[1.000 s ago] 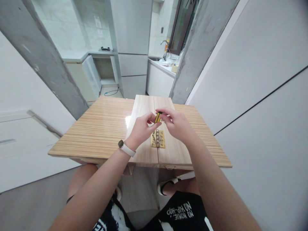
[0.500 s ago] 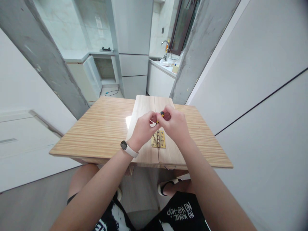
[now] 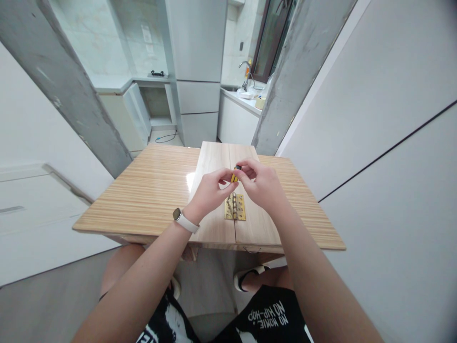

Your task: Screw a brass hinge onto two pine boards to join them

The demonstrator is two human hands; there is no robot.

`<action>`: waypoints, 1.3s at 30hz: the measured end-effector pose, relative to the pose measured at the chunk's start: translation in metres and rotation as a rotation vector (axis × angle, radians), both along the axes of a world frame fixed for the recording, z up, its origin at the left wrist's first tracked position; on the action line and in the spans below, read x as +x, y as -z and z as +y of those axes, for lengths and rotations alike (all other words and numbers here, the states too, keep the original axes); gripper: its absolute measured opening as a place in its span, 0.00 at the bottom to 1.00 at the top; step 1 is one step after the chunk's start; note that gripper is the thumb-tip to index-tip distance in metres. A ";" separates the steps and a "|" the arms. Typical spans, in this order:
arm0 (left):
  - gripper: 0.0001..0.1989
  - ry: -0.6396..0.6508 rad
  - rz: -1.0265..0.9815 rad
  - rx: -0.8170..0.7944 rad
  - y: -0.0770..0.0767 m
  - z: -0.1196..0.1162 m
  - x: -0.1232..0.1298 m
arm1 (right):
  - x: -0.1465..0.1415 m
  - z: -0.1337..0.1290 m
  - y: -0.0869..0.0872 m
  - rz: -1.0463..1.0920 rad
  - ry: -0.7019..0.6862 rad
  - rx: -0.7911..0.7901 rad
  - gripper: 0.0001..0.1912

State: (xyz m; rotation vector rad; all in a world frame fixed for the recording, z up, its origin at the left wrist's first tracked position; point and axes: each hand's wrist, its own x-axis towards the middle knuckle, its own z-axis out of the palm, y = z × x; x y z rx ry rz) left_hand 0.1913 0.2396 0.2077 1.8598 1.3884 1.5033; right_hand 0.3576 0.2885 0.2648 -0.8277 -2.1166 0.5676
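Turned slightly outward since half a second ago, the left wrist's watch [image 3: 185, 220] sits further left, and more yellow shows on the small yellow-and-black object [image 3: 234, 177]. It is pinched between both hands: the left hand's [image 3: 210, 190] fingers clamp its yellow part, the right hand's [image 3: 262, 186] fingers its dark end. Just nearer the body than the fingers, a brass-coloured hinge [image 3: 240, 209] straddles the seam of two pale boards [image 3: 216, 231]. Beneath them spreads the striped wooden surface [image 3: 143, 190].

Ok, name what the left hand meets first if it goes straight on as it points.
Past the yellow-and-black object it holds, the left hand would probably meet the right hand first, though depth is unclear.
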 end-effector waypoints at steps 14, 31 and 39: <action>0.06 -0.072 -0.026 0.035 -0.001 0.002 0.004 | -0.004 -0.003 0.003 -0.078 0.011 0.109 0.07; 0.11 -0.121 0.013 0.060 0.001 0.001 0.010 | -0.011 -0.005 0.000 -0.078 0.107 0.103 0.12; 0.04 -0.148 -0.003 0.040 0.004 0.003 0.009 | -0.017 -0.008 0.005 -0.126 0.229 0.154 0.15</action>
